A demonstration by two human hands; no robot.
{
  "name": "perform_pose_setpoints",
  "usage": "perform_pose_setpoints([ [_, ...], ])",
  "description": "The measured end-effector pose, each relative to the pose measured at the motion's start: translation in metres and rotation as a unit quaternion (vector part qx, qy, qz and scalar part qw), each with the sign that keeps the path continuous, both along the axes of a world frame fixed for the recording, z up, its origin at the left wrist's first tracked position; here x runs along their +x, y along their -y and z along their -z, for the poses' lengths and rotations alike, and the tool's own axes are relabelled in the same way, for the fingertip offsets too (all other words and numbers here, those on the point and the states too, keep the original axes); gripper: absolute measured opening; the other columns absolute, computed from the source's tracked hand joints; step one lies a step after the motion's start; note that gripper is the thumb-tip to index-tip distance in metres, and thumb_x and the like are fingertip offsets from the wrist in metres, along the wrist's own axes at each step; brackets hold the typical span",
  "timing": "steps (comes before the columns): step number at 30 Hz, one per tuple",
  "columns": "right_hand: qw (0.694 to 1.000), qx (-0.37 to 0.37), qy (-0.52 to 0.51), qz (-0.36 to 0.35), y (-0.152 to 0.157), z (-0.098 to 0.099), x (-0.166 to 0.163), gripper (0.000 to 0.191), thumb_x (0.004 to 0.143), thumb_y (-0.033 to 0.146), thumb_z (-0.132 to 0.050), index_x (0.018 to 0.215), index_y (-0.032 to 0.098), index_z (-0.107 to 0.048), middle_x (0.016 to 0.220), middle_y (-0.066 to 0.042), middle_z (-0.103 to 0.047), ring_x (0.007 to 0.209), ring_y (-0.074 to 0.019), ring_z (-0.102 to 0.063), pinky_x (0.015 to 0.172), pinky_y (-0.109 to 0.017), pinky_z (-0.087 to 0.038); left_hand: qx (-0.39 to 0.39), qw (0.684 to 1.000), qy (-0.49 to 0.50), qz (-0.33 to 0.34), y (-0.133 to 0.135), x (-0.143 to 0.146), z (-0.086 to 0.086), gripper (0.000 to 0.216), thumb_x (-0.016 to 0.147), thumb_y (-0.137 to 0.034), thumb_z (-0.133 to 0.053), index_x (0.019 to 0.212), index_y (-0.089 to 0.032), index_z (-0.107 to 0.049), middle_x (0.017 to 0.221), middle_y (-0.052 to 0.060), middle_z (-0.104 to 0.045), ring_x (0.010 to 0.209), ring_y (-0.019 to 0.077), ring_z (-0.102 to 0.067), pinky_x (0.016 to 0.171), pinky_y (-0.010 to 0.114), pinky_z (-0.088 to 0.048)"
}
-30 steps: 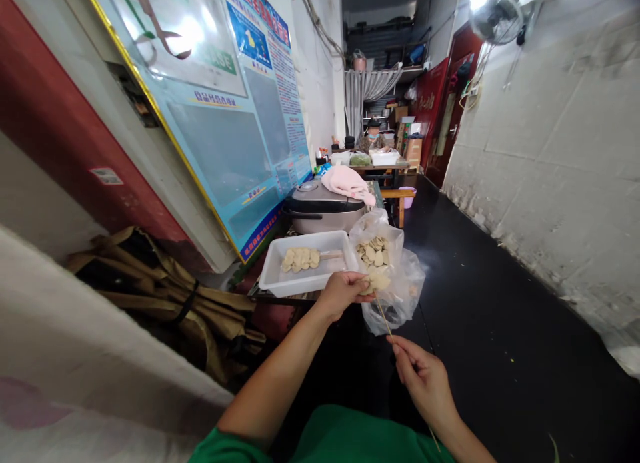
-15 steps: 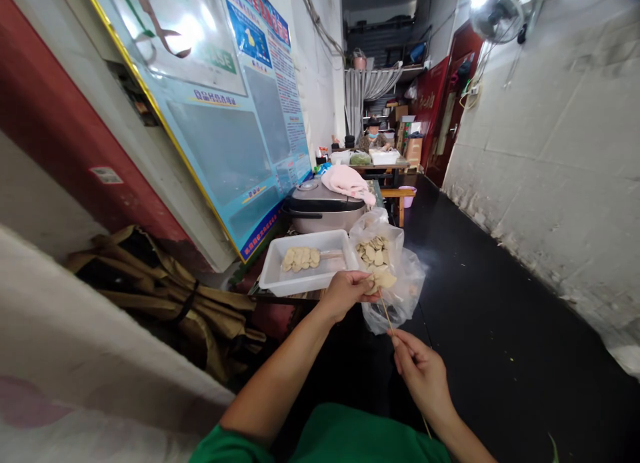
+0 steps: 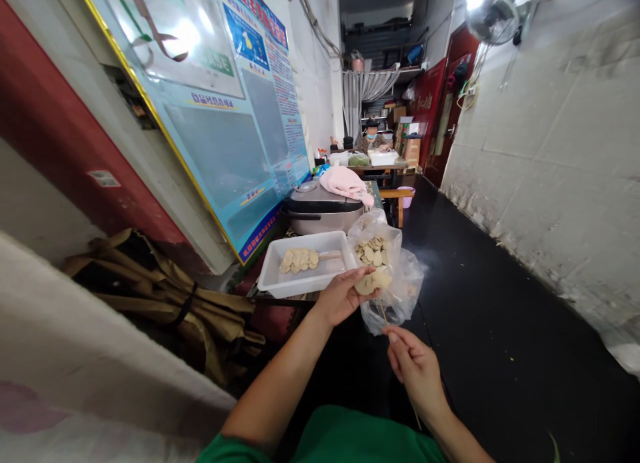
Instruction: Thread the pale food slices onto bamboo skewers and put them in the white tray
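Observation:
My left hand (image 3: 344,296) is closed on a few pale beige slices (image 3: 374,282), thumb above and fingers below. In my right hand (image 3: 414,362) a thin wooden skewer (image 3: 383,311) is pinched between thumb and fingers, its far end reaching up to the slices. Whether its tip is inside them I cannot tell. Just beyond my left hand, a clear plastic bag (image 3: 395,240) holds many loose slices (image 3: 371,251). A white tray (image 3: 270,276) to the left contains skewered slices (image 3: 299,260) lying in overlapping rows.
Behind the tray stands a grey lidded appliance (image 3: 325,213) with a pink cloth (image 3: 345,183) on it. A person (image 3: 371,140) sits at a farther table. A framed poster (image 3: 215,143) leans at left; folded brown fabric (image 3: 165,296) lies below it.
My left fingers have loosened and shifted, turning the slices a little. My right hand, with the skewer, has moved slightly left. The far person's head has come up into view.

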State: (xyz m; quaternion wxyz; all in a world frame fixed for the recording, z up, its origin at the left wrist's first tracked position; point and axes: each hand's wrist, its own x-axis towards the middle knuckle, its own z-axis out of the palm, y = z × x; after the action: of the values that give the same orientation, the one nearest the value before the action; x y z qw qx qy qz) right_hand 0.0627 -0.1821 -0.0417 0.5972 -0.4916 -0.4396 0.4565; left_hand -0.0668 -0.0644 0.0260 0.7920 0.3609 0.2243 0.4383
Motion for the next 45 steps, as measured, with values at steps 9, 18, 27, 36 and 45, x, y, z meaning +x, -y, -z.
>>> perform_pose_setpoints([
  [9,0.998,-0.014,-0.058,-0.01,-0.001,0.001,-0.01,0.033,0.083,0.045,-0.058,0.091,0.013,-0.065,0.043,0.009,-0.04,0.036,-0.0052,-0.027,0.035,-0.018,-0.019,-0.126,0.984,0.104,-0.074,0.014,0.015,0.019,0.015,0.082,-0.023,-0.061,0.093,-0.014,-0.066,0.098,0.005,-0.068,0.094,0.0151,-0.064,0.095,0.036,-0.047],
  [18,0.994,-0.015,-0.105,-0.03,-0.002,0.011,-0.017,0.033,0.083,0.044,-0.059,0.091,0.013,-0.065,0.042,0.01,-0.04,0.033,-0.0026,-0.027,0.033,-0.015,-0.017,-0.173,0.963,0.17,-0.119,0.019,0.025,0.029,0.01,0.083,-0.015,-0.058,0.09,-0.015,-0.066,0.089,0.004,-0.07,0.085,0.0129,-0.066,0.093,0.036,-0.049],
  [27,1.0,-0.012,-0.021,0.009,-0.004,0.023,-0.023,0.035,0.081,0.046,-0.059,0.088,0.012,-0.064,0.045,0.009,-0.038,0.039,-0.0057,-0.031,0.035,-0.017,-0.02,-0.102,0.969,0.057,-0.22,0.025,0.031,0.027,0.015,0.073,-0.019,-0.07,0.084,-0.012,-0.064,0.082,0.006,-0.069,0.074,0.0151,-0.067,0.074,0.03,-0.055],
  [36,0.997,0.03,0.054,0.039,-0.009,0.02,-0.026,0.031,0.083,0.041,-0.056,0.086,0.012,-0.067,0.046,0.007,-0.041,0.041,-0.0079,-0.036,0.039,-0.019,-0.029,-0.139,0.954,0.056,-0.262,0.028,0.039,0.03,0.017,0.066,-0.015,-0.075,0.078,-0.009,-0.064,0.075,0.006,-0.069,0.07,0.0162,-0.066,0.07,0.032,-0.054],
  [45,0.996,0.047,0.061,0.052,-0.021,0.017,-0.015,0.029,0.084,0.041,-0.054,0.082,0.014,-0.065,0.048,0.007,-0.042,0.041,-0.0085,-0.036,0.039,-0.019,-0.028,-0.141,0.964,0.025,-0.223,0.047,0.048,0.039,0.029,0.055,-0.023,-0.082,0.073,-0.007,-0.066,0.068,0.007,-0.067,0.057,0.0128,-0.061,0.056,0.023,-0.049],
])
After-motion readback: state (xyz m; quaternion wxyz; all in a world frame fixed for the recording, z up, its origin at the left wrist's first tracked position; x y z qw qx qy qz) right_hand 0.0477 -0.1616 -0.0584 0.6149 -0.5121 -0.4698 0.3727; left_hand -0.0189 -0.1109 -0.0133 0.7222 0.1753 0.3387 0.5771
